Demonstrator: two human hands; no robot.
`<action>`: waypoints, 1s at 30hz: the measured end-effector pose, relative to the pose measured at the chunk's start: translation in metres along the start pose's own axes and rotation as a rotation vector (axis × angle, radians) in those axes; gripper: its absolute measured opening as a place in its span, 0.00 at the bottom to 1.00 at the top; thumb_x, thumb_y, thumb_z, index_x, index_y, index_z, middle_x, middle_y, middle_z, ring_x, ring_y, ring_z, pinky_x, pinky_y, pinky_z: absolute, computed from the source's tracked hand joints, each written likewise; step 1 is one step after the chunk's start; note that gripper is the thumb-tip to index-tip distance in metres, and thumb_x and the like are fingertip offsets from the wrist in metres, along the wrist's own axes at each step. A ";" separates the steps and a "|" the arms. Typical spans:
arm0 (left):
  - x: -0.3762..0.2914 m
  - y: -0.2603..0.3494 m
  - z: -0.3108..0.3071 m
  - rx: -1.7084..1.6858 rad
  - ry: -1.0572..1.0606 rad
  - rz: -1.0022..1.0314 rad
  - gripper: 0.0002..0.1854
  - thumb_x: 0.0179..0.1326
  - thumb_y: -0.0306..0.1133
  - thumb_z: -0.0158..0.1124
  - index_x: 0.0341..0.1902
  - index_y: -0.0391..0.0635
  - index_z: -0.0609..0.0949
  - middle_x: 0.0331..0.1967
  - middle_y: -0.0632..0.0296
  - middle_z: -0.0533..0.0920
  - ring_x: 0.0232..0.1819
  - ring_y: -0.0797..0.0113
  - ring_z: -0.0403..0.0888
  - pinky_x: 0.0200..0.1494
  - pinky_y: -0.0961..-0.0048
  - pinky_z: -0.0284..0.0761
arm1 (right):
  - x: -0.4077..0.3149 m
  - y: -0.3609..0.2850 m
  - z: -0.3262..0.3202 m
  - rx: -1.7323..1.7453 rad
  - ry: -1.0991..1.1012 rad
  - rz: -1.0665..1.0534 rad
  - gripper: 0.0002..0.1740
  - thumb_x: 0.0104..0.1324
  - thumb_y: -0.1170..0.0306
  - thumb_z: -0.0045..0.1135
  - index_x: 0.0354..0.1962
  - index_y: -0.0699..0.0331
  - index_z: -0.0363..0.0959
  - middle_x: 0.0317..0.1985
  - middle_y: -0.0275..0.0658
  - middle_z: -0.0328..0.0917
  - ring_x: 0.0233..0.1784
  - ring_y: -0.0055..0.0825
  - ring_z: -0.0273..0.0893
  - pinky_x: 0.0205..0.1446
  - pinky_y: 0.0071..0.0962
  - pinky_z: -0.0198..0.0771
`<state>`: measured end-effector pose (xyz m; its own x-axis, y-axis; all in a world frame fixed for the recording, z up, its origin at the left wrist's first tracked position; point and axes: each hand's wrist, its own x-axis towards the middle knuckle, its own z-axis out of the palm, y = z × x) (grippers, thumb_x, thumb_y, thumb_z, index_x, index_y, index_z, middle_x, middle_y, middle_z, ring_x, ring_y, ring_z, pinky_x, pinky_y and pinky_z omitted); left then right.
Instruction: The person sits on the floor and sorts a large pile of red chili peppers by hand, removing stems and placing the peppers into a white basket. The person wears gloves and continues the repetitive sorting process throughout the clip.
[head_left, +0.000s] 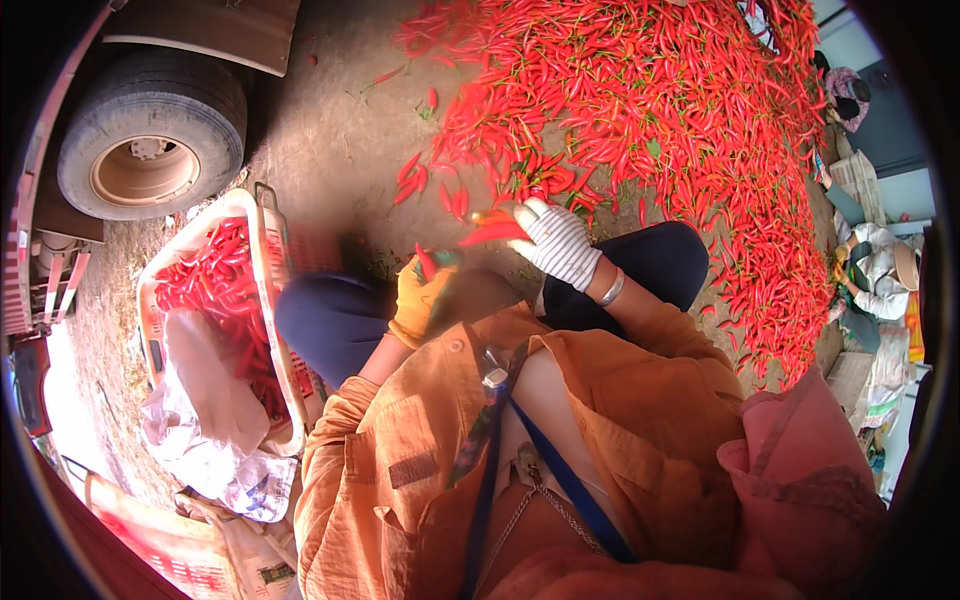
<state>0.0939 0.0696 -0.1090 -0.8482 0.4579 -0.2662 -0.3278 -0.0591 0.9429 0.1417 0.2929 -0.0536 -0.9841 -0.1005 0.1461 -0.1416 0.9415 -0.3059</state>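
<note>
My left hand, in a yellow and green work glove, is closed around a red chili pepper whose tip sticks up from the fist. A striped white glove covers my right hand, which grips red chili peppers pointing left. One of these looks more orange than the other. Both hands are above my lap, between my bent knees. Just beyond the right hand, a large pile of red chili peppers with green stems spreads over the ground.
At left stands a plastic crate holding red peppers, with a white woven sack draped over it. Behind it is a truck wheel. Another crate sits at lower left. People sit along the pile's right side.
</note>
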 end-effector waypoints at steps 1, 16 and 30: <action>-0.001 -0.003 0.004 -0.042 -0.002 0.023 0.11 0.52 0.27 0.62 0.40 0.41 0.75 0.26 0.67 0.77 0.22 0.78 0.71 0.26 0.81 0.69 | 0.001 -0.002 0.000 -0.034 -0.001 -0.014 0.25 0.50 0.60 0.58 0.44 0.62 0.67 0.33 0.42 0.67 0.30 0.39 0.71 0.35 0.36 0.67; 0.003 0.008 0.014 -0.581 -0.075 0.056 0.23 0.60 0.39 0.52 0.58 0.46 0.65 0.47 0.68 0.72 0.29 0.80 0.65 0.37 0.78 0.67 | 0.012 -0.016 0.017 1.237 0.091 0.321 0.18 0.60 0.70 0.50 0.48 0.68 0.65 0.39 0.36 0.70 0.42 0.19 0.66 0.45 0.24 0.64; 0.011 -0.028 0.025 -0.610 0.203 -0.009 0.22 0.57 0.42 0.55 0.54 0.47 0.71 0.31 0.71 0.74 0.23 0.79 0.68 0.23 0.85 0.64 | 0.000 -0.024 0.028 0.511 0.011 0.118 0.25 0.52 0.48 0.54 0.20 0.65 0.68 0.14 0.48 0.68 0.20 0.48 0.70 0.24 0.41 0.62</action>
<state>0.1043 0.0981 -0.1336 -0.8867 0.2869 -0.3625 -0.4620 -0.5776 0.6730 0.1419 0.2608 -0.0724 -0.9957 0.0027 0.0921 -0.0667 0.6688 -0.7404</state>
